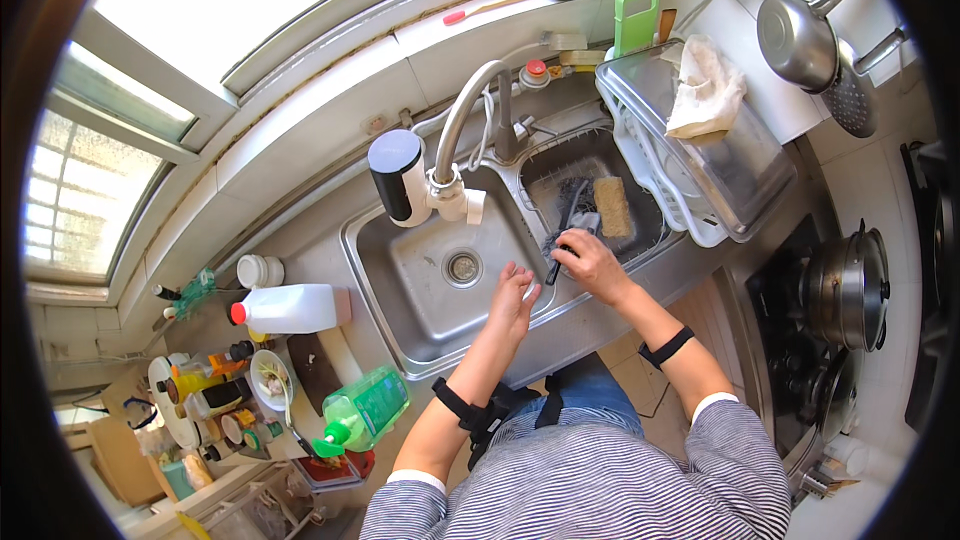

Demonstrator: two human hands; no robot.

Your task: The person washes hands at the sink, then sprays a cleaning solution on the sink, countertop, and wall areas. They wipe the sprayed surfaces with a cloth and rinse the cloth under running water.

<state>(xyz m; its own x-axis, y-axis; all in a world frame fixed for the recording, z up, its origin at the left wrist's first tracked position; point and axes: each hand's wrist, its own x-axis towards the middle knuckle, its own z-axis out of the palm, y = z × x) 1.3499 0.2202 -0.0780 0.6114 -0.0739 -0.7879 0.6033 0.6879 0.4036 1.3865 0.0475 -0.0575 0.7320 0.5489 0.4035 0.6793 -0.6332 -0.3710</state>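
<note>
Over the divider of the steel double sink, my right hand [592, 262] has its fingers closed around a slim black-handled tool [554, 271], whose far end lies among dark scouring items in the small basin. My left hand [514, 298] is palm up over the right rim of the large basin [420, 315], fingers apart; a small pale spot shows by its fingertips, too small to name. A tan sponge [613, 207] and a dark mesh scourer [574, 191] rest in the wire basket of the small basin. The curved faucet [469, 101] with its white filter [397, 172] stands behind.
A lidded dish rack [720, 157] with a cloth [705, 89] stands right of the sink. Left are a white jug [292, 309], a green soap bottle [367, 405], a bowl [271, 375] and seasoning bottles. A pot [844, 292] is on the stove; pans hang at upper right.
</note>
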